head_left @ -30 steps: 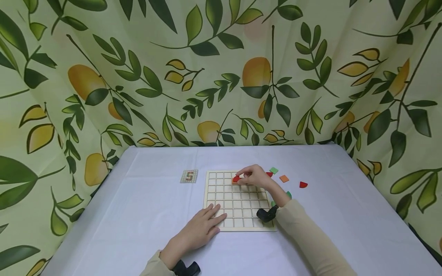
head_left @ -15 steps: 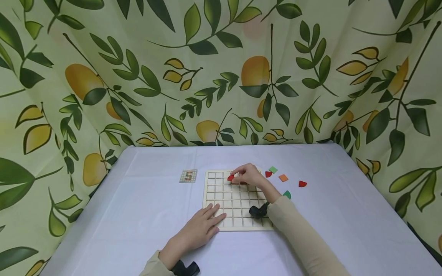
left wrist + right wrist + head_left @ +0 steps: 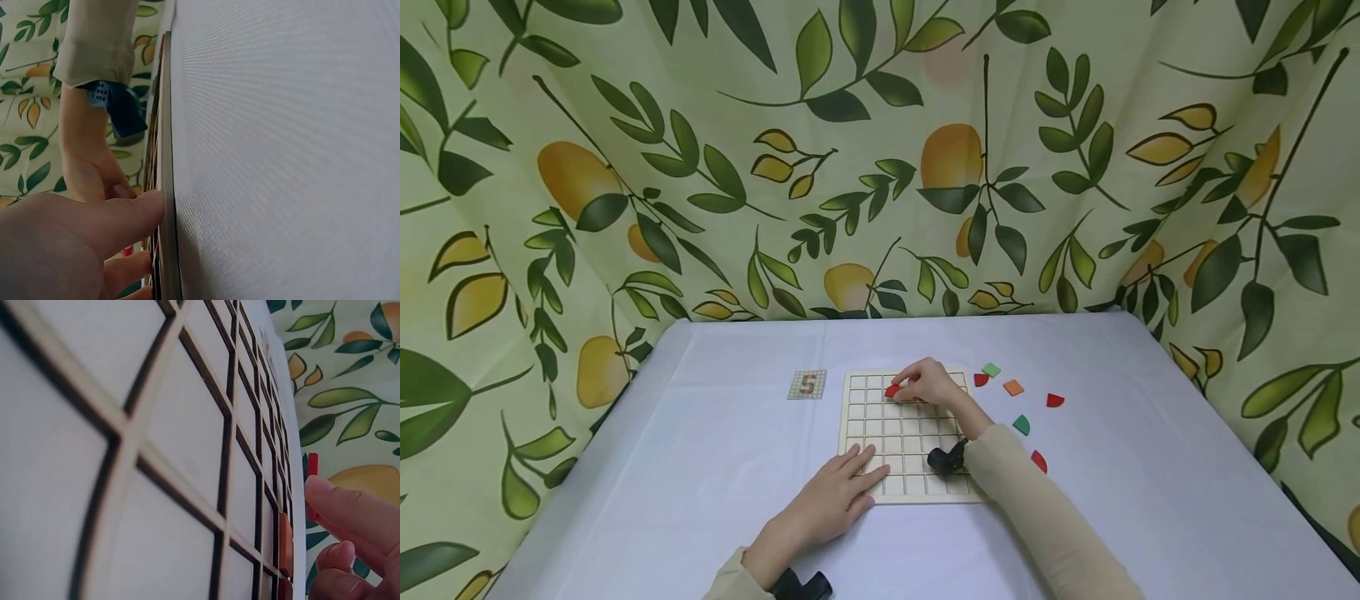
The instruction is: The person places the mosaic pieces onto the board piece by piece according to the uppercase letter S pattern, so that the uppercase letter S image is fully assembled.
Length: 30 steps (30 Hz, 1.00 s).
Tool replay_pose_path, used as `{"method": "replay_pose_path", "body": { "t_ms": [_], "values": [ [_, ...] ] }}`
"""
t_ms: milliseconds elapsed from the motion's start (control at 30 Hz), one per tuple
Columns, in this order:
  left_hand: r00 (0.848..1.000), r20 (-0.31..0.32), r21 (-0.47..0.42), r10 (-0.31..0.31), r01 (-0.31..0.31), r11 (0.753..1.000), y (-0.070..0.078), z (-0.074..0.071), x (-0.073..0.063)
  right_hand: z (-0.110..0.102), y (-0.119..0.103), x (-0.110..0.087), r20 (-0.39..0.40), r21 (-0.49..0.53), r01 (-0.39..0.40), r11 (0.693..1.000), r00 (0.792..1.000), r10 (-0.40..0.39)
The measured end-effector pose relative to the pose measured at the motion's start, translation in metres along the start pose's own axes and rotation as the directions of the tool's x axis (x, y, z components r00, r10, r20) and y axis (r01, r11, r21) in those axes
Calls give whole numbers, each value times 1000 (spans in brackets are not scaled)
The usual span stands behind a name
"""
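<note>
Lying beneath both hands' fingers is a flat, pale, gridded wooden board point(image 3: 872, 427). The left hand point(image 3: 835, 497) rests spread, straight fingers on its near-left corner. Well left of the right hand's point(image 3: 931, 383) fingertips lies a small gridded card point(image 3: 807, 384); near them an orange block point(image 3: 285, 544) sits on the grid. Thumb and finger pinch a thin red piece point(image 3: 892, 391), perhaps quarter-round, over the far rows.

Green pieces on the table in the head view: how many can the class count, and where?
2: a light green square beyond the orange piece, and a dark green rounded piece nearer the right sleeve, both right of the board. More may be hidden under the sleeve.
</note>
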State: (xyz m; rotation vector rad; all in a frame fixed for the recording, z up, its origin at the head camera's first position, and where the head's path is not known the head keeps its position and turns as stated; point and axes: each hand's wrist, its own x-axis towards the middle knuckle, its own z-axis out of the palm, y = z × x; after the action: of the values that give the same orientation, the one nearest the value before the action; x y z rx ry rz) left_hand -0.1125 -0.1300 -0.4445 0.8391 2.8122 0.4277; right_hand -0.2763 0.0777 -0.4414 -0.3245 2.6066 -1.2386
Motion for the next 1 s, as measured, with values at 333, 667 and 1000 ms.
{"method": "replay_pose_path", "body": {
  "t_ms": [333, 667, 1000],
  "values": [
    [1000, 1, 8, 2, -2, 1000, 1, -1, -2, 7, -3, 1, -11, -27, -53, 998, 999, 52],
    [1000, -11, 12, 3, -3, 1000, 2, -2, -2, 9, -5, 1, -29, -84, -93, 992, 995, 91],
    [1000, -13, 19, 6, -6, 1000, 1, 0, -1, 9, -4, 1, -31, -68, -99, 993, 995, 97]
  ]
}}
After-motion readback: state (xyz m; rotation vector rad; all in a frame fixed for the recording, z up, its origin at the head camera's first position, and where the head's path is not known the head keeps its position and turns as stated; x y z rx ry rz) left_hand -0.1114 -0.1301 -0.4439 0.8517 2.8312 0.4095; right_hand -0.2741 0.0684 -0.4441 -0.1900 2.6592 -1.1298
